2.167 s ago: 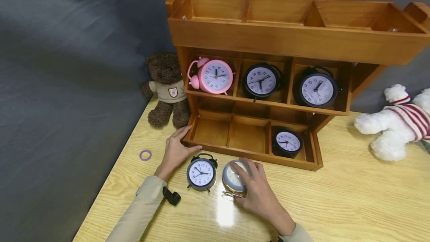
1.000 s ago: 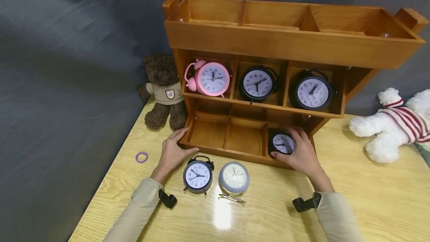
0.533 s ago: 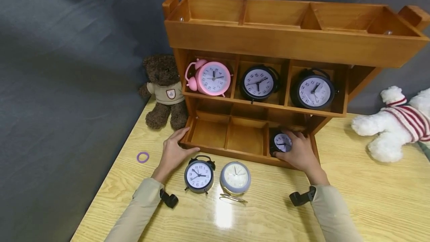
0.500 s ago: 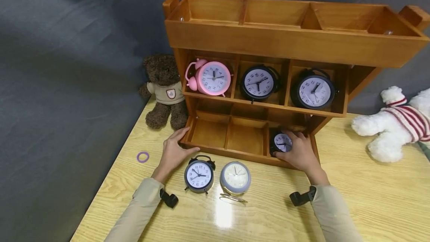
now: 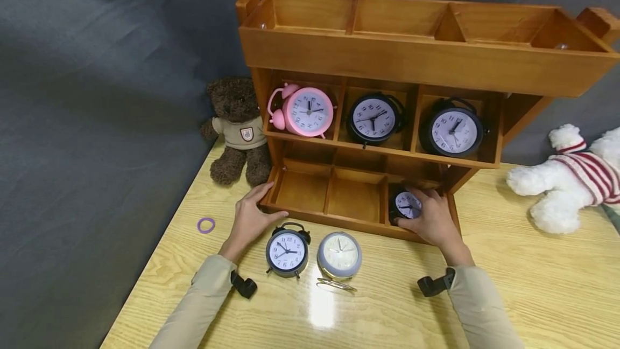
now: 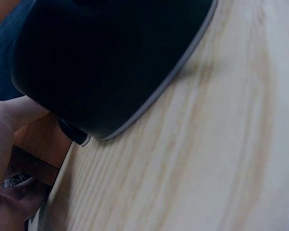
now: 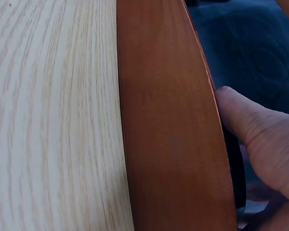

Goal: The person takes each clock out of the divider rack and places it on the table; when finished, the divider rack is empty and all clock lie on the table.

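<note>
My right hand [image 5: 431, 217] grips a small black alarm clock [image 5: 408, 204] in the lower right compartment of the wooden shelf [image 5: 358, 47], thumb at its front and fingers over its side. In the right wrist view the thumb [image 7: 241, 110] lies by the tray's front board. My left hand [image 5: 249, 222] rests against the left end of the lower tray, thumb and fingers spread. Beside it on the table stands a dark twin-bell alarm clock [image 5: 287, 252], its blurred dark side [image 6: 101, 62] filling much of the left wrist view. A grey round clock [image 5: 339, 255] is to its right.
The middle row holds a pink clock [image 5: 310, 112] and two black clocks, left [image 5: 374, 118] and right [image 5: 454, 131]. A brown teddy bear [image 5: 237, 123] sits left of the shelf, a white plush toy [image 5: 566, 182] right. A purple ring [image 5: 205, 225] lies on the table.
My right hand has left the grey clock on the table and taken hold of the black clock in the lower right compartment. The left hand has stayed at the shelf's left end.
</note>
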`<control>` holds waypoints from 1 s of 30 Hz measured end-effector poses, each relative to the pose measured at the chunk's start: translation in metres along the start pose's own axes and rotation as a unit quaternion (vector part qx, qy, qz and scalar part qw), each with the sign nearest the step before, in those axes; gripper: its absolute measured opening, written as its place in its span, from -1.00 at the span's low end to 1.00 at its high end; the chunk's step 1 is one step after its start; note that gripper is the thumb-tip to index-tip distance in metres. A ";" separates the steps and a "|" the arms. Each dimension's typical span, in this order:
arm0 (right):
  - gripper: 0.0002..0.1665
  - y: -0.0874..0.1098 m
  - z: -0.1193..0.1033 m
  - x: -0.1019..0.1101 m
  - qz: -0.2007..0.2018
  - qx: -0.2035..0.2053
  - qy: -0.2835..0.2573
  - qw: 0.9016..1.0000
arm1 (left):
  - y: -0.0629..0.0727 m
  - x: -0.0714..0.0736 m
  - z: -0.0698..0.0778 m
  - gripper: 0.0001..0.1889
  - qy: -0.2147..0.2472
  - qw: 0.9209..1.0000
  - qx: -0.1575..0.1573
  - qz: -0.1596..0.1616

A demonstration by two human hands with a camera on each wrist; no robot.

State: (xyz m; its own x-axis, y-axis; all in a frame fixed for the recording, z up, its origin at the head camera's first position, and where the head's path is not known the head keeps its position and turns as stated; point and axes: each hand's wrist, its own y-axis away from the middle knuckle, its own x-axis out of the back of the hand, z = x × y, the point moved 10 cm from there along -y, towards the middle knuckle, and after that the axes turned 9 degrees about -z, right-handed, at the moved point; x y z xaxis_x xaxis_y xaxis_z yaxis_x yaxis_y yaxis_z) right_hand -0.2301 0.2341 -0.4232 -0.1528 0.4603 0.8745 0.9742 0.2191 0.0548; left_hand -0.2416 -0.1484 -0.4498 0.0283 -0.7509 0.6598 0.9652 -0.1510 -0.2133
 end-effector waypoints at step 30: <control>-0.01 0.083 -0.091 0.033 0.129 0.149 0.012 0.980 | 0.000 -0.001 -0.003 -0.14 -0.003 1.000 0.014 -0.004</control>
State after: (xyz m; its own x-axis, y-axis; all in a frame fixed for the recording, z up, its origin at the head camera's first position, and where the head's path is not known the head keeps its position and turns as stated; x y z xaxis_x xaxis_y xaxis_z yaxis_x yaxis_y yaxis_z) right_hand -0.1394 0.1887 -0.3462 0.0996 0.5138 0.8521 0.8878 0.3408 -0.3093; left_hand -0.2426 -0.1502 -0.4528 0.0216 -0.7463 0.6653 0.9721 -0.1397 -0.1883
